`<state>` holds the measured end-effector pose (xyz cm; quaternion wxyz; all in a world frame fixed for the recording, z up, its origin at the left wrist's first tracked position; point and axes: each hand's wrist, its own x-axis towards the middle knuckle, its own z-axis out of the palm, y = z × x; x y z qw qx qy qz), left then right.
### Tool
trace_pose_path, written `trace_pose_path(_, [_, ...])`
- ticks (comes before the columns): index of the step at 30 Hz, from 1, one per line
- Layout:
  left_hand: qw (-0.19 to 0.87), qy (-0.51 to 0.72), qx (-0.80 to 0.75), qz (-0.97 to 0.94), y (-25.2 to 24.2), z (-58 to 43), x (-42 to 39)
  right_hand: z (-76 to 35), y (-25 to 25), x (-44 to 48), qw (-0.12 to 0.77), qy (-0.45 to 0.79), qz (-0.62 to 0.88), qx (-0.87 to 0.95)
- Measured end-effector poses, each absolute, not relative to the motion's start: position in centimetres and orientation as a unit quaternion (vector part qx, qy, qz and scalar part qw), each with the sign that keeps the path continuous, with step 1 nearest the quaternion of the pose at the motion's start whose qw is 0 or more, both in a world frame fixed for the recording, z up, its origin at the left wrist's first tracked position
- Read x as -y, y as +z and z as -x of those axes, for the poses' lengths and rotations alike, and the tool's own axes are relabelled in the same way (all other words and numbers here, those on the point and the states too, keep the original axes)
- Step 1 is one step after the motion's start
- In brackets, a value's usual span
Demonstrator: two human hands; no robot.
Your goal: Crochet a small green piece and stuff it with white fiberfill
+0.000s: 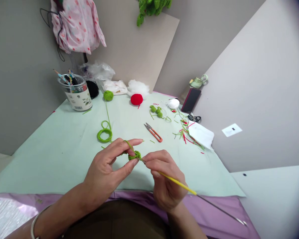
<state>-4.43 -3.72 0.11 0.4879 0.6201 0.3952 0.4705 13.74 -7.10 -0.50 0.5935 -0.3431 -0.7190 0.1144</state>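
My left hand [109, 164] pinches a small green crochet piece [134, 155] between thumb and fingers, its index finger stretched out with green yarn running over it. In my right hand [165, 176] is a crochet hook [179, 183] with a yellow grip, held like a pen; its metal tip meets the crochet piece, though the exact stitch is too small to make out. The hook's far metal end points down to the right. Loops of green yarn [104, 135] lie beyond my left hand and lead back to a green yarn ball [108, 96].
Orange thread snips [153, 132] lie beyond my hands. Behind them are a red yarn ball [137, 99], small green crocheted pieces [156, 111] and a white yarn ball [173, 103]. Yarn scraps [186, 134], a phone [191, 100] and a bottle [196, 82] sit right; a pen jar [78, 98] stands left.
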Motion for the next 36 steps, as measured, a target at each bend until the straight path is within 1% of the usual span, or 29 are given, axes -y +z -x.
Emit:
trace_pose_path(2, [0.524,0.464,-0.390,-0.598,0.2,4.3,3.5,-13.7,-0.6,7.0,0.597,0.115,0.344,0.716])
trace_pose_path(6, [0.646,0.428,-0.365,-0.516,0.2,4.1,3.4,-13.5,-1.1,7.0,0.596,0.091,0.353,0.715])
trace_pose_path(8, [0.661,0.435,-0.366,-0.490,0.1,4.0,3.4,-13.4,-1.4,7.1,0.565,0.022,0.380,0.732])
trace_pose_path(10, [0.658,0.454,-0.370,-0.473,0.0,3.9,3.6,-13.2,-1.7,7.3,0.517,-0.077,0.395,0.756])
trace_pose_path(12, [0.696,0.444,-0.351,-0.442,0.0,3.9,3.7,-13.0,-2.1,7.5,0.489,-0.141,0.390,0.768])
trace_pose_path(13, [0.730,0.425,-0.335,-0.418,0.0,3.9,3.7,-13.0,-2.3,7.5,0.491,-0.147,0.382,0.769])
trace_pose_path(16, [0.811,0.362,-0.296,-0.351,0.3,4.2,3.4,-12.8,-2.7,7.4,0.551,-0.069,0.364,0.748])
trace_pose_path(18, [0.827,0.351,-0.284,-0.335,0.4,4.4,3.0,-12.7,-2.5,7.4,0.594,0.018,0.356,0.721])
trace_pose_path(23, [0.817,0.385,-0.250,-0.349,0.1,5.1,2.4,-13.3,-1.2,7.4,0.656,0.212,0.369,0.623])
trace_pose_path(25, [0.809,0.387,-0.251,-0.365,0.0,5.2,2.5,-13.5,-0.9,7.1,0.684,0.305,0.351,0.562])
trace_pose_path(27, [0.797,0.387,-0.259,-0.384,0.0,5.0,2.7,-13.5,-0.9,6.7,0.690,0.382,0.324,0.522])
trace_pose_path(29, [0.786,0.382,-0.266,-0.407,0.0,4.7,2.8,-13.4,-1.1,6.3,0.684,0.408,0.315,0.516])
trace_pose_path(32, [0.776,0.376,-0.275,-0.424,-0.1,4.4,3.0,-13.1,-1.4,6.1,0.675,0.403,0.329,0.523])
trace_pose_path(36, [0.756,0.408,-0.295,-0.418,-0.5,4.2,2.9,-13.1,-1.7,6.2,0.668,0.412,0.348,0.512])
